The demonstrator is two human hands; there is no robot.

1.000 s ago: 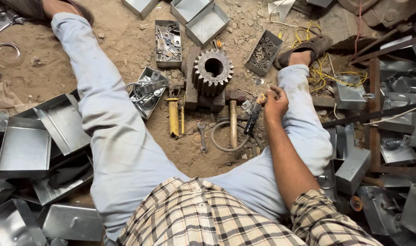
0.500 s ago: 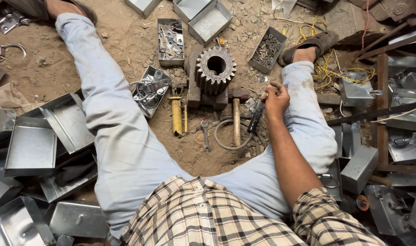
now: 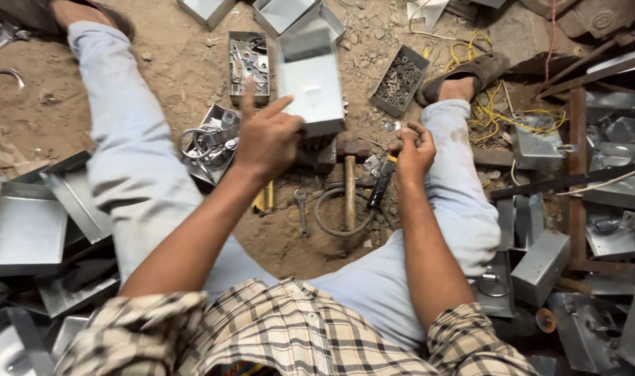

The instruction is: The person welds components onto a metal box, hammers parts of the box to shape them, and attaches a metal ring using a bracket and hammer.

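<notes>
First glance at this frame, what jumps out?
The left hand holding a shiny sheet-metal box up at centre, above the dirt floor between the person's spread legs. Right of it, the right hand pinches something small above a hammer and a wrench. Stacks of metal trays crowd the left edge.

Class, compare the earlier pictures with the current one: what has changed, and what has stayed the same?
The left hand has come into view holding a metal box over the spot where the gear stood. The right hand stays by the right knee, and the hammer lies where it was.
</notes>
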